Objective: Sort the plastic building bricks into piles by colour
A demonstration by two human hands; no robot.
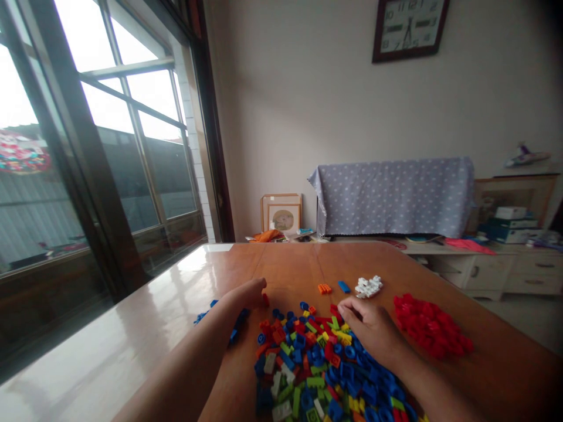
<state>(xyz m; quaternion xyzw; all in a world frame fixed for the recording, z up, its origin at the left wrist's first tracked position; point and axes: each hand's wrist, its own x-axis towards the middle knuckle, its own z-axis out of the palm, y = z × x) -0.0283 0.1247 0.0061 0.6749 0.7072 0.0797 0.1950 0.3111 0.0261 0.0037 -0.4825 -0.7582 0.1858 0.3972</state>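
A mixed heap of toy building bricks point(314, 381) in blue, red, green, yellow, orange and white lies on the table before me. My left hand point(253, 294) reaches over the heap's far left edge, its fingers closed on a small red brick point(265, 300). Blue bricks point(240, 321) lie beside and partly behind that forearm. Over the heap's far right side is my right hand point(367, 319), with its fingers curled together. Whatever it holds, if anything, is hidden. Red bricks point(333, 309) show right beside its fingertips.
Beyond the heap, orange bricks point(324, 289), a blue brick point(343, 287) and a white brick pile point(368, 286) sit on the wooden table point(290, 264). A red brick pile point(431, 325) lies right of my right arm. A low cabinet point(492, 269) stands behind; windows are left.
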